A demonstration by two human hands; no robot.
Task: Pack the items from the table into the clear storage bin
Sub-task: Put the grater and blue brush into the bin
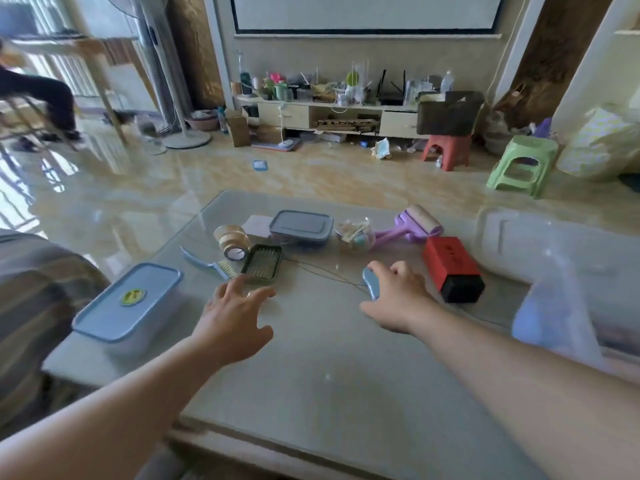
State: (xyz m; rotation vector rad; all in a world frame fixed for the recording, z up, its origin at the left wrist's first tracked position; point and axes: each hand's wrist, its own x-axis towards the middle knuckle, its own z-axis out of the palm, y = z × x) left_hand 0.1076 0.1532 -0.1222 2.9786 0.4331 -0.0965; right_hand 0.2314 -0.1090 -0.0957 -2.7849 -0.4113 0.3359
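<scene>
Head view | your right hand (pixel 394 292) grips a small blue item (pixel 371 283); left hand (pixel 235 317) spread over tabletop (pixel 329 375) | clear storage bin (pixel 554 251) right of your right hand | risk: thin cord (pixel 332 275) beside it may snag and drag.

The clear storage bin (pixel 540 244) is blurring at the right, its near part running off the edge. The right hand (pixel 398 292) is hiding most of a small blue object (pixel 370 280).
</scene>
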